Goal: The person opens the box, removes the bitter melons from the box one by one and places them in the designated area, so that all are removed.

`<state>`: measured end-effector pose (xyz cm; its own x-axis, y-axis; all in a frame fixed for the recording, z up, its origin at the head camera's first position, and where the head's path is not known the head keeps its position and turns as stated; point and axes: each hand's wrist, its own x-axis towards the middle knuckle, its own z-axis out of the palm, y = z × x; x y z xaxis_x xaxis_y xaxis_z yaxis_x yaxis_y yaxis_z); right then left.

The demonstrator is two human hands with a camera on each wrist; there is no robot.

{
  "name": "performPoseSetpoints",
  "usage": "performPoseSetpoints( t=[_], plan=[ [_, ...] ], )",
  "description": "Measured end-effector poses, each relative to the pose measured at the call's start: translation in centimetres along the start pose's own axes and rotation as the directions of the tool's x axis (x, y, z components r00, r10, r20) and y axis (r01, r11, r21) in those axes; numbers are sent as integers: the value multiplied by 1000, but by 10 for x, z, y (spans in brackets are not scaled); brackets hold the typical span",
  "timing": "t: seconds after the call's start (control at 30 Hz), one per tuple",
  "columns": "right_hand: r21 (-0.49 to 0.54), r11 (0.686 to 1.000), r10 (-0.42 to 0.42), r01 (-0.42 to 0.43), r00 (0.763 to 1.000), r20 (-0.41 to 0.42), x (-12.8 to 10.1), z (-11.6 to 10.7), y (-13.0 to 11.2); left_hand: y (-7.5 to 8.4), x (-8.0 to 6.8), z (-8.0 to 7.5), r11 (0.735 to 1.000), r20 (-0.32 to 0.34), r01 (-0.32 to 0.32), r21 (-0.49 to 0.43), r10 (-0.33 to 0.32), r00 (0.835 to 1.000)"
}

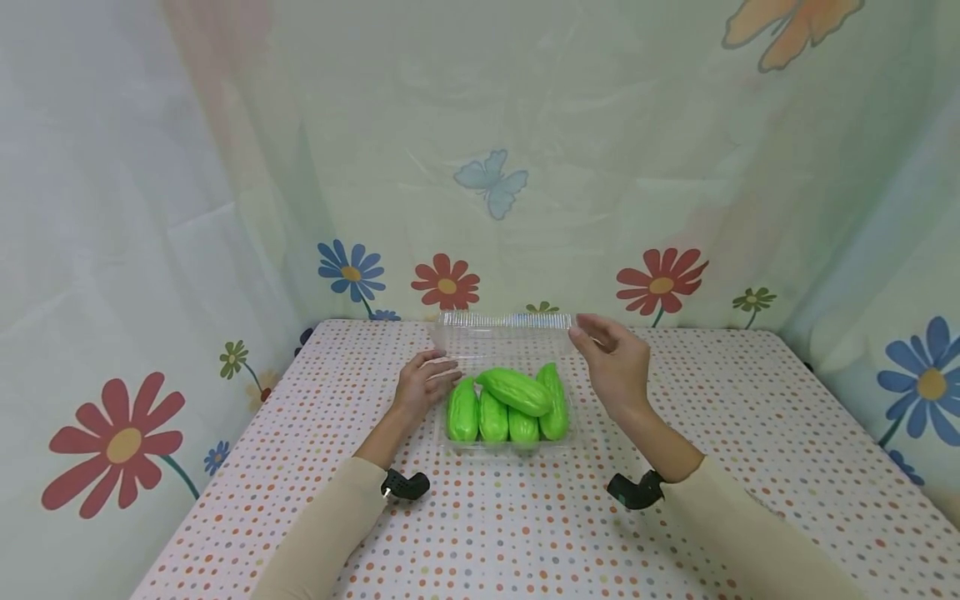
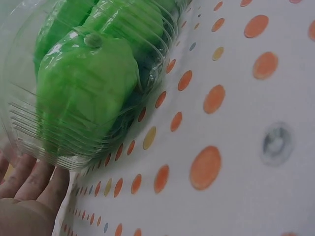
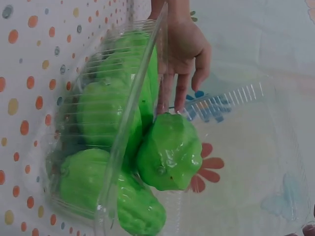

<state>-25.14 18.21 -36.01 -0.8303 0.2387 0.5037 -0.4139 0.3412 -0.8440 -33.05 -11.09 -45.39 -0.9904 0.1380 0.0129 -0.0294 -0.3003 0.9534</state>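
A clear plastic clamshell box (image 1: 513, 447) stands on the table with several glossy green toy-like vegetables in it, shaped like bitter melons. One vegetable (image 1: 516, 392) lies across the others. The hinged lid (image 1: 504, 338) is raised at the far side. My right hand (image 1: 618, 367) pinches the lid's right corner between thumb and fingers; only its fingertips (image 3: 309, 229) show in the right wrist view. At the box's left side is my left hand (image 1: 426, 387), its fingers (image 2: 35, 179) extended against or close beside the clear wall; exact contact cannot be told.
A dotted cloth covers the table (image 1: 487, 533). Behind it hangs a curtain (image 1: 585, 208) printed with flowers and butterflies, and more curtain closes off both sides. Black straps with small devices (image 1: 636, 492) sit at both wrists.
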Motion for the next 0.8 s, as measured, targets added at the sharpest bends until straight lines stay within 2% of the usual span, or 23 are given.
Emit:
performPoseSetpoints(
  t=[0.3,0.5,0.6,0.8],
  plan=[
    [140,984,116,-107,992,-55,23,9,3,-6,3,3,998,-9,-23,60,24,1000],
    [225,969,111,-104,994,-19,39,12,9,-7,4,2,997,-12,-37,60,38,999],
    [220,972,91,-87,996,-6,46,11,13,-6,3,2,998,-5,-44,51,44,999],
    [207,974,90,-95,995,35,53,9,26,-7,1,2,1000,-8,0,25,0,1000]
  ],
)
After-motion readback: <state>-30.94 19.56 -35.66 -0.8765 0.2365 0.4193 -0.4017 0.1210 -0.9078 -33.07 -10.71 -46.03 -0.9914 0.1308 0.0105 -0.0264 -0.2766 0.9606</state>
